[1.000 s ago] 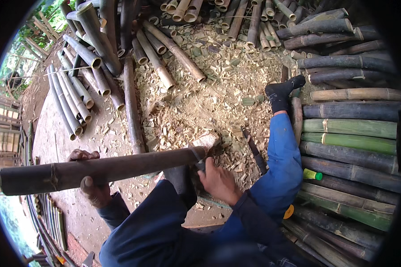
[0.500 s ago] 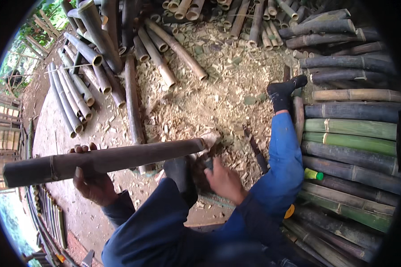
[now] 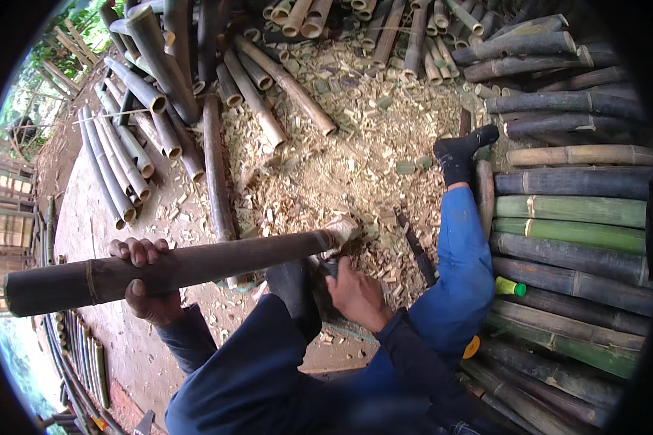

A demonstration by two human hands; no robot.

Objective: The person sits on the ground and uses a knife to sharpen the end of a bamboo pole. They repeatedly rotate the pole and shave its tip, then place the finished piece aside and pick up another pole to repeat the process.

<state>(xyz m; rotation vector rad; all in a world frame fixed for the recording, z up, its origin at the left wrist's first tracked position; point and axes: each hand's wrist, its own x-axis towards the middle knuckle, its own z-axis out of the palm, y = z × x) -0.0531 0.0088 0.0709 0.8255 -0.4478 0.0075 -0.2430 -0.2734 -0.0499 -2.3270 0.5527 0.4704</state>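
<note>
A thick dark bamboo pole (image 3: 210, 264) slants across my front, its left end lower than its right. My left hand (image 3: 149, 279) is closed round it near a node, thumb below and fingers over the top. At the pole's right end, a pale, freshly cut tip (image 3: 343, 230) shows. Just below that tip, my right hand (image 3: 359, 296) is closed on a dark-handled tool (image 3: 329, 267); its working part is mostly hidden beside the pole. My dark-socked left foot (image 3: 294, 297) lies under the pole.
Wood chips (image 3: 341, 159) cover the ground ahead. A long dark-bladed knife (image 3: 416, 246) lies by my right leg (image 3: 461, 239). Stacked bamboo poles (image 3: 569, 208) line the right, with a green-capped bottle (image 3: 510, 286) among them. More cut bamboo (image 3: 116, 163) lies at the left.
The pole has tilted, its left end dropping and its cut tip rising slightly. My left hand has shifted with it, and my right hand has moved a little left.
</note>
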